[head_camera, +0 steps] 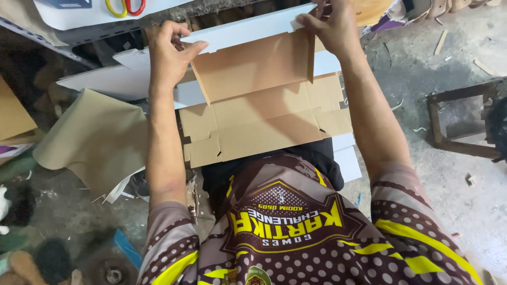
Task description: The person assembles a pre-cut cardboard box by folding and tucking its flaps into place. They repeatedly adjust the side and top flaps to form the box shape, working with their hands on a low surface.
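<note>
1. Pinching the far white flap (248, 29) at both ends: left hand (170, 55) with thumb under and fingers curled over the left corner, right hand (330, 29) with fingertips closed on the right corner. Both gripping the flap.
2. Folding that flap up over a die-cut cardboard blank (264, 113), brown side up, resting across the lap and against the stack beyond it.
3. Holding only at the two corners, leaving the long middle of the flap unsupported. Risking a bow or a kink off the score line if one hand is pulling ahead of the other.
4. Standing up already: a brown side panel (200, 84) near the left thumb, a second one by the right hand. Risking a snag or tear at the small slits if the flap is coming down skewed.
5. Lying underneath and to the left: loose white sheets (113, 82) and a brown sheet (97, 140). Risking the blank sliding on them.
6. Lying at top left, well apart: scissors (125, 7). Standing at right: a wooden frame (459, 124) on a littered floor (449, 195). Risking soiling if the blank is slipping off the lap.
</note>
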